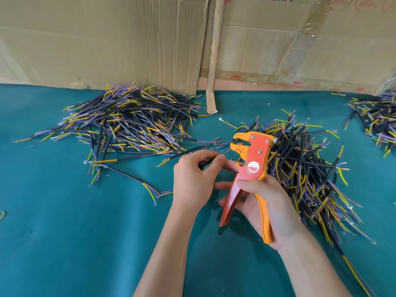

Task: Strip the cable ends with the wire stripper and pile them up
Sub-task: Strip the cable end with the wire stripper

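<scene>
Right hand (265, 202) grips orange wire stripper (252, 163) by handles, head pointing up-left, mouth open. Left hand (192, 179) pinches short black cable (209, 162), tip near stripper mouth; contact unclear. Big cable pile (128, 123) left on green table (64, 232), second pile (310, 168) behind stripper, third (377, 123) far right. Cardboard boxes (107, 39) behind.

Far-right cable pile (379, 123) — cut off by edge.

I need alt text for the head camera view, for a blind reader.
A right hand grips an orange wire stripper while the left hand pinches a black cable toward its open jaws, above a teal mat with heaps of multicoloured cables.
</scene>
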{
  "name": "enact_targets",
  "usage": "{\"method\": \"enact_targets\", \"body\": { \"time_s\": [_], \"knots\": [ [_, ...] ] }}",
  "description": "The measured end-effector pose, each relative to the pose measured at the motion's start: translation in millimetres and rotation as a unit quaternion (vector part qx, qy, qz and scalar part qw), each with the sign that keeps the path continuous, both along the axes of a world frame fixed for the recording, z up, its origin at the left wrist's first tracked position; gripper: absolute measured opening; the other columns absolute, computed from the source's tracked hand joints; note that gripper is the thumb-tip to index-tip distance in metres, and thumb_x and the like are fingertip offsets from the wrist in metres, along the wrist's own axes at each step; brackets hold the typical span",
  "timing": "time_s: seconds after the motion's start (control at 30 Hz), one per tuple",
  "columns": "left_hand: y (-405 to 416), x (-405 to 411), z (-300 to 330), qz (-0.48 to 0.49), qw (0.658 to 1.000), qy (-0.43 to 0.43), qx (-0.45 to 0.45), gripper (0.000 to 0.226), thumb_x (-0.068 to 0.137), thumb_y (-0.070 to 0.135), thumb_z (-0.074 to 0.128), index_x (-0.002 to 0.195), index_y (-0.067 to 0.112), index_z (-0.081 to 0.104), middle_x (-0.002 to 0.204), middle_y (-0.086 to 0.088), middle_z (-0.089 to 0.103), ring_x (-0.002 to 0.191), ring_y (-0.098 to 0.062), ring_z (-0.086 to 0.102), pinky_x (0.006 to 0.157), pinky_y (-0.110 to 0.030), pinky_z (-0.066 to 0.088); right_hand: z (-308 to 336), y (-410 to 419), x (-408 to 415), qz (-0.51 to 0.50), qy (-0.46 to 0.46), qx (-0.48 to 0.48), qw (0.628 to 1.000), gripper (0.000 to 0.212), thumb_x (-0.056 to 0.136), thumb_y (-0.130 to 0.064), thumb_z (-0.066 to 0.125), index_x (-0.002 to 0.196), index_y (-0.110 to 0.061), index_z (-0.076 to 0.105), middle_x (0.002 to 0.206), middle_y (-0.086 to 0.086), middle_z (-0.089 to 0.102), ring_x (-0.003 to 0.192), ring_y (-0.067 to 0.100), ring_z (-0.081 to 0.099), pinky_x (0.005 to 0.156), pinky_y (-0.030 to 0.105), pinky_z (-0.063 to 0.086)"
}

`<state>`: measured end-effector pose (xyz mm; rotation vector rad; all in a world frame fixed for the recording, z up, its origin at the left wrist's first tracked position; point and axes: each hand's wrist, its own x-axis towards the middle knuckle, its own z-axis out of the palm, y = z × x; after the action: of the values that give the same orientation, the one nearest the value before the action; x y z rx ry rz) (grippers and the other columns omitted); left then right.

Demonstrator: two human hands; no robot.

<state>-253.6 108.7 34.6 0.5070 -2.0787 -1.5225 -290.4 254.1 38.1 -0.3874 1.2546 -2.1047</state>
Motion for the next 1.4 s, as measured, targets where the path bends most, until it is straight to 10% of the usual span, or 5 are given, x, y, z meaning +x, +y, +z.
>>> {"method": "enact_targets", "body": {
  "time_s": [0.27, 0.7, 1.4],
  "knots": [
    [-1.8, -2.5, -3.3, -0.003, 0.998, 0.044, 0.033, 0.014, 0.095, 0.014, 0.067, 0.083, 0.021, 0.068, 0.086, 0.007, 0.077, 0.082, -0.018, 0.072, 0.07, -0.036, 0.054, 0.3, 4.5, -3.6, -0.041, -0.039, 0.007, 0.998, 0.052, 0.076, -0.011, 0.065, 0.127, 0.003, 0.064, 0.119, 0.025, 0.069, 0.089, 0.04, 0.071, 0.071, 0.044, 0.06],
    [-12.9, -1.8, -4.4, -0.054, 0.994, 0.069, 0.068, 0.018, 0.101, 0.005, 0.058, 0.085, 0.007, 0.05, 0.102, 0.005, 0.077, 0.042, -0.016, 0.041, 0.042, -0.023, 0.04, 5.6, 4.7, 0.1, 0.034, -0.032, 0.03, 0.998, 0.054, 0.079, -0.009, 0.062, 0.131, 0.003, 0.057, 0.102, 0.03, 0.069, 0.084, 0.041, 0.07, 0.072, 0.044, 0.06],
    [-10.3, -1.2, -8.1, 0.029, 0.995, 0.06, -0.078, 0.013, 0.088, 0.01, 0.07, 0.08, 0.019, 0.072, 0.073, 0.008, 0.07, 0.07, -0.015, 0.062, 0.071, -0.034, 0.05, 4.4, 1.2, 5.3, 0.066, -0.04, 0.045, 0.996, 0.05, 0.08, -0.009, 0.073, 0.124, 0.009, 0.059, 0.082, 0.025, 0.058, 0.069, 0.035, 0.06, 0.064, 0.046, 0.056]
  ]
}}
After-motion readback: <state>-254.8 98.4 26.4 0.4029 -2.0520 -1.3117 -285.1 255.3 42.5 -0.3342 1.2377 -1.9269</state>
